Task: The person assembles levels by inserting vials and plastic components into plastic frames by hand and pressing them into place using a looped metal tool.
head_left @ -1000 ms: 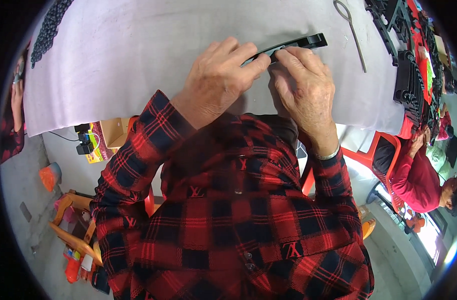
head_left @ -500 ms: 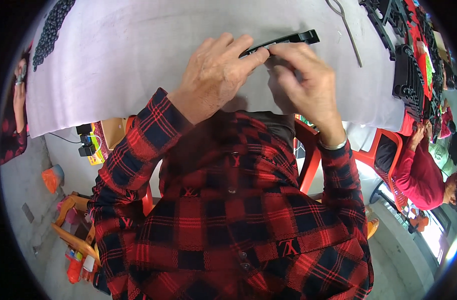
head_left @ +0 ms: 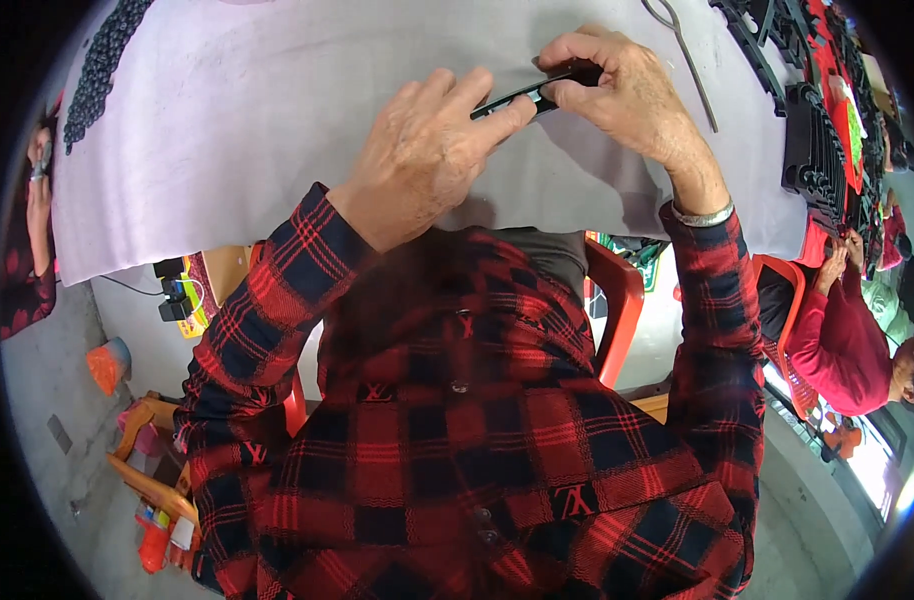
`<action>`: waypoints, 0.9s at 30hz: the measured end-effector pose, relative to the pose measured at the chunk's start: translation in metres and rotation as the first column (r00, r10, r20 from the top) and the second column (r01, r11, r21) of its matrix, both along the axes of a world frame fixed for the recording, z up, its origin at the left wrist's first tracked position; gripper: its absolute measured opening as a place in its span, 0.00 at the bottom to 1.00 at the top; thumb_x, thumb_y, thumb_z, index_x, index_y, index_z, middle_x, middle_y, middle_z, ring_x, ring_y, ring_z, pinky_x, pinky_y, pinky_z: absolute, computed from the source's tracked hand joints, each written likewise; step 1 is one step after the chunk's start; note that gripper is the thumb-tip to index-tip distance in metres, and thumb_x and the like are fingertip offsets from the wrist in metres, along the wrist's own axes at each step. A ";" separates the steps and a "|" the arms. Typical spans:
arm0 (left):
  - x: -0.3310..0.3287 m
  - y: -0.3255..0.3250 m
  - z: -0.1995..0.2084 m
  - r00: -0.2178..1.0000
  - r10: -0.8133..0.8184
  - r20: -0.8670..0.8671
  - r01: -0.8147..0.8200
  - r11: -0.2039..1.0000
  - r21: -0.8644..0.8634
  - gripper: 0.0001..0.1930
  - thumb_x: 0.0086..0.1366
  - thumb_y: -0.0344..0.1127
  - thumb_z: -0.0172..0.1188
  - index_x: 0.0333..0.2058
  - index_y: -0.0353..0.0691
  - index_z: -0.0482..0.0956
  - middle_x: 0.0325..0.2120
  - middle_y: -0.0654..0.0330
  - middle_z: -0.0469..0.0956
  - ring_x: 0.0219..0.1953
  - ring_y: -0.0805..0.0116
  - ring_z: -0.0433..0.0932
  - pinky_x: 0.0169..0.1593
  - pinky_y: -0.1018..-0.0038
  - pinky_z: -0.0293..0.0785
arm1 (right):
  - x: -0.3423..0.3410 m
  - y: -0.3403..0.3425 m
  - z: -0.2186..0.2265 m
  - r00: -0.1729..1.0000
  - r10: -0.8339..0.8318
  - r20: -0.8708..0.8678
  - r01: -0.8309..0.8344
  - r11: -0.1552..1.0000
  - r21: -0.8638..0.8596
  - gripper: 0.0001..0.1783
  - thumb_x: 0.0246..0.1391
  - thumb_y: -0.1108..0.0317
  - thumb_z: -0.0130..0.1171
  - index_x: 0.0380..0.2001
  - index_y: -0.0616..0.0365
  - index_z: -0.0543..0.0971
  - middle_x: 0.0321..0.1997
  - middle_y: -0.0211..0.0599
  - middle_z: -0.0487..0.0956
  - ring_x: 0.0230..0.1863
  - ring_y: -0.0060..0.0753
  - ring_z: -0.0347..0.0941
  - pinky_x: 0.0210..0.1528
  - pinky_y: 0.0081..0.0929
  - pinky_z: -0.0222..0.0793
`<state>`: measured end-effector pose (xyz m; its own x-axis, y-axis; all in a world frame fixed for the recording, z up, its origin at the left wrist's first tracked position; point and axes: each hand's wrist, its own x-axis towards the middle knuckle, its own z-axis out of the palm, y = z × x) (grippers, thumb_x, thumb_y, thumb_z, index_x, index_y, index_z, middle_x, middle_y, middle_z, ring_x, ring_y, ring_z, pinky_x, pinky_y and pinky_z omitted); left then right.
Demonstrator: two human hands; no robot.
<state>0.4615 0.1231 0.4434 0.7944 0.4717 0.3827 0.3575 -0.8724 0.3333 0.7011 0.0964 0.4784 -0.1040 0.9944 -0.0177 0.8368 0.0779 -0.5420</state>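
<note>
A slim black plastic part is held just above the pale cloth-covered table. My left hand pinches its left end between thumb and fingers. At its other end my right hand is closed round it, thumb below and index finger above, hiding most of that end. Something small and light-coloured shows on the part near my left thumb; I cannot make out what it is.
A heap of small black pieces lies at the far left. Beyond my right hand is a thin metal rod with a loop. Several black plastic parts are stacked at the right edge. A person in a red top sits at the right.
My right hand has moved up and right and now grips the part's right end, which was exposed before. The left hand keeps its hold in nearly the same place.
</note>
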 end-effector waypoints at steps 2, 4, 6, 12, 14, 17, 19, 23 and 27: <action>0.001 0.000 -0.001 1.000 -0.003 -0.002 0.003 1.000 0.002 0.23 0.59 0.28 0.64 0.54 0.50 0.79 0.36 0.61 0.69 0.36 0.61 0.72 0.39 0.64 0.68 | 0.003 0.003 -0.011 0.983 -0.023 -0.179 0.026 1.000 0.012 0.14 0.46 0.64 0.68 0.37 0.57 0.84 0.33 0.33 0.81 0.32 0.27 0.76 0.37 0.29 0.73; 0.002 0.000 -0.001 1.000 -0.005 -0.023 0.004 1.000 -0.015 0.24 0.58 0.27 0.64 0.55 0.50 0.79 0.36 0.61 0.68 0.37 0.61 0.72 0.39 0.64 0.69 | 0.005 0.002 -0.015 0.975 -0.048 -0.217 0.042 0.999 -0.028 0.14 0.45 0.65 0.67 0.37 0.57 0.84 0.32 0.32 0.81 0.31 0.27 0.76 0.37 0.29 0.73; 0.003 -0.001 -0.003 1.000 -0.001 -0.025 0.001 1.000 -0.004 0.25 0.58 0.27 0.63 0.55 0.51 0.79 0.36 0.61 0.68 0.37 0.61 0.71 0.40 0.64 0.69 | 0.005 0.003 -0.018 0.964 -0.072 -0.255 0.055 0.996 -0.070 0.14 0.45 0.66 0.66 0.37 0.58 0.84 0.30 0.32 0.82 0.31 0.27 0.75 0.37 0.28 0.73; 0.004 -0.001 -0.002 1.000 -0.010 -0.010 0.010 1.000 0.009 0.26 0.57 0.26 0.64 0.56 0.51 0.79 0.35 0.60 0.68 0.37 0.60 0.71 0.40 0.64 0.70 | 0.003 0.003 -0.009 0.982 -0.078 -0.173 0.049 0.985 -0.168 0.12 0.51 0.75 0.62 0.40 0.61 0.82 0.39 0.28 0.82 0.40 0.20 0.77 0.45 0.22 0.75; 0.004 0.000 -0.003 1.000 -0.009 -0.004 0.009 1.000 0.014 0.26 0.57 0.26 0.64 0.56 0.51 0.79 0.35 0.61 0.67 0.37 0.60 0.71 0.40 0.64 0.70 | 0.010 0.002 -0.011 0.779 -0.072 -0.623 -0.018 0.990 -0.138 0.08 0.52 0.72 0.62 0.36 0.59 0.84 0.30 0.25 0.81 0.32 0.18 0.74 0.37 0.24 0.72; 0.003 0.001 -0.001 0.999 -0.022 -0.026 0.022 0.999 -0.024 0.25 0.58 0.27 0.64 0.56 0.52 0.78 0.36 0.61 0.67 0.36 0.60 0.70 0.39 0.63 0.71 | 0.052 0.006 -0.016 0.922 -0.076 -0.381 0.107 0.993 0.059 0.16 0.56 0.66 0.66 0.47 0.59 0.82 0.43 0.33 0.84 0.46 0.25 0.80 0.47 0.25 0.76; 0.001 0.002 0.005 0.998 -0.031 -0.054 0.028 0.998 -0.062 0.25 0.60 0.28 0.64 0.57 0.52 0.77 0.36 0.61 0.67 0.37 0.60 0.70 0.40 0.63 0.72 | 0.086 0.013 -0.010 0.984 -0.166 -0.061 0.175 0.966 0.190 0.18 0.57 0.61 0.66 0.49 0.58 0.82 0.44 0.36 0.84 0.46 0.31 0.81 0.48 0.28 0.76; 0.004 0.004 0.003 0.996 -0.056 -0.069 0.054 0.998 -0.029 0.25 0.62 0.28 0.63 0.58 0.52 0.76 0.36 0.61 0.67 0.37 0.59 0.70 0.40 0.63 0.73 | 0.158 0.016 -0.019 0.793 -0.408 0.453 0.336 0.912 0.233 0.26 0.55 0.47 0.66 0.49 0.54 0.82 0.42 0.39 0.84 0.44 0.38 0.81 0.49 0.34 0.76; 0.002 0.003 0.005 0.991 -0.067 -0.114 0.061 0.996 -0.060 0.25 0.63 0.29 0.63 0.59 0.52 0.75 0.38 0.60 0.67 0.39 0.59 0.70 0.42 0.63 0.74 | 0.169 0.020 -0.029 0.838 -0.414 0.356 0.426 0.903 0.050 0.24 0.55 0.48 0.66 0.47 0.55 0.82 0.39 0.39 0.85 0.41 0.35 0.81 0.47 0.33 0.75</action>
<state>0.4630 0.1258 0.4486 0.8609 0.4368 0.2608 0.3404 -0.8756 0.3427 0.8700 0.1160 0.4499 0.3422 0.9396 -0.0033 0.9196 -0.3356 -0.2041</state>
